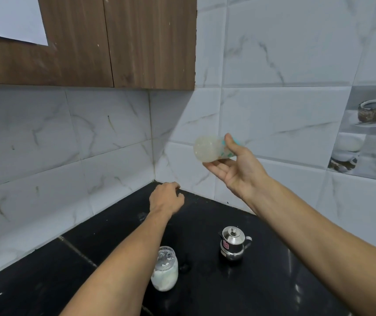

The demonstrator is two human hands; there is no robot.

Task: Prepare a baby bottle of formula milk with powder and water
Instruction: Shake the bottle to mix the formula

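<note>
Right fingers lie almost straight, palm up, under the baby bottle, with the thumb clamped down on top, so the right hand has it pinched between thumb and fingers. The bottle is up in the air in front of the tiled wall, well above the counter. Its long axis runs close to level: round base to the left and towards us, teal end to the right, behind the thumb. It looks pale and cloudy, and it is motion-blurred. There are teal markings on its side, too smeared to read.

Lower left, the left hand hovers over the counter's back corner, back of the hand up, fingers loosely curled, nothing seen in them.

On the black counter below stands an open glass jar with white powder, partly behind the left forearm. Well apart to its right is a small lidded steel pot with a red label, not legible. A wooden cabinet hangs above.
</note>
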